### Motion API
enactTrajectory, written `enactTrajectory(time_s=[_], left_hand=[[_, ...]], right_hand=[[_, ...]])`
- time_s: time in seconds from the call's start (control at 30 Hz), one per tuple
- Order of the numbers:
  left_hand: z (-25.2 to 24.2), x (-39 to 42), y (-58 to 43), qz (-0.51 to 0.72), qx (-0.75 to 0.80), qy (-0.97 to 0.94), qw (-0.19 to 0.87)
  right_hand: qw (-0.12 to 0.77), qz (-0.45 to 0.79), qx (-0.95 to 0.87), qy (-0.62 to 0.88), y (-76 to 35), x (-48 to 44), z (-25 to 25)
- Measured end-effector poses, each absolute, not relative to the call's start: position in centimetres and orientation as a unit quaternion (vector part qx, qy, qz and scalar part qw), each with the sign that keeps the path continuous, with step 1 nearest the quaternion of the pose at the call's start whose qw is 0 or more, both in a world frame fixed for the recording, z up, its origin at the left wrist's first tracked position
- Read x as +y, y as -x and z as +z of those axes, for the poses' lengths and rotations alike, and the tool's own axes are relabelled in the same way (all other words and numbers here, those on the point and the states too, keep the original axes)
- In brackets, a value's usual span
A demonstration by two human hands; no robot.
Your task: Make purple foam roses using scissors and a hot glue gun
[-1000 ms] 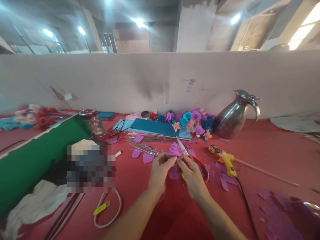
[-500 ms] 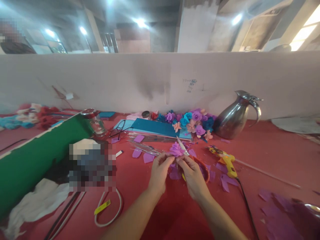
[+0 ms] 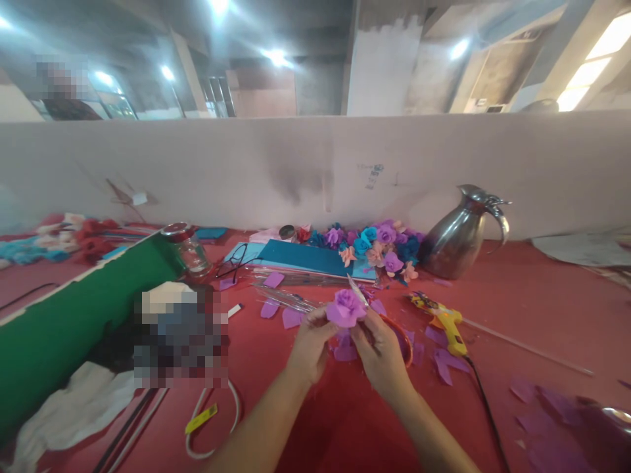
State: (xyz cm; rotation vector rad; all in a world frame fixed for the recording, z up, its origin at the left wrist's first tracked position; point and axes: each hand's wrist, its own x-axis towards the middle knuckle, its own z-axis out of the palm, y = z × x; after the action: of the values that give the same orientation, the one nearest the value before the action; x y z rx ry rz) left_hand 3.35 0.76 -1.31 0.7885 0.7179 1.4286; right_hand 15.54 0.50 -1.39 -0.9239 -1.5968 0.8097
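Note:
Over the red table both my hands meet on a purple paper flower [image 3: 346, 307]. My left hand [image 3: 311, 345] pinches its left underside and my right hand [image 3: 380, 349] pinches its right underside, fingers closed. Red-handled scissors [image 3: 394, 326] lie just behind my right hand, their blade tip poking up beside the flower. Purple paper petals [image 3: 290, 318] are scattered on the table around my hands.
A yellow glue gun [image 3: 445, 322] with a black cord lies to the right. A steel jug [image 3: 456, 235], a heap of paper flowers [image 3: 379, 246], blue sheets [image 3: 305, 257], a glass jar [image 3: 190, 248] and a green roll [image 3: 69, 315] stand around.
The purple flower has been lifted a little and turned, so its bloom now faces up toward me. Both hands stayed together on it.

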Motion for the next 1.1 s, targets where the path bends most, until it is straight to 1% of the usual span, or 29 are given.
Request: enactTrajectory(time_s=[0.1,0.23,0.4,0.67,0.9,1.1], left_hand=[[-1.9,1.0,-2.9,0.616,0.317,-0.370,0.619],[-2.1,1.2,-2.5,0.606,0.321,-0.405,0.605],[-2.4,1.1,-2.5,0.601,0.321,-0.397,0.615],[-1.6,0.9,-3.6,0.639,0.324,-0.291,0.634],[-2.5,1.0,-3.8,0.633,0.347,-0.366,0.587],[-2.7,0.6,-3.9,0.639,0.371,-0.394,0.547]], right_hand=[[0.530,0.248,-0.721,0.371,-16.0,0.5,-1.2],[0.542,0.198,-0.738,0.349,-16.0,0.4,-1.4],[0.545,0.208,-0.732,0.352,-15.9,0.3,-1.6],[0.521,0.248,-0.722,0.382,-15.6,0.6,-2.1],[0.495,0.260,-0.719,0.414,-15.6,0.5,-2.0],[0.479,0.246,-0.709,0.455,-16.0,0.5,-3.2]])
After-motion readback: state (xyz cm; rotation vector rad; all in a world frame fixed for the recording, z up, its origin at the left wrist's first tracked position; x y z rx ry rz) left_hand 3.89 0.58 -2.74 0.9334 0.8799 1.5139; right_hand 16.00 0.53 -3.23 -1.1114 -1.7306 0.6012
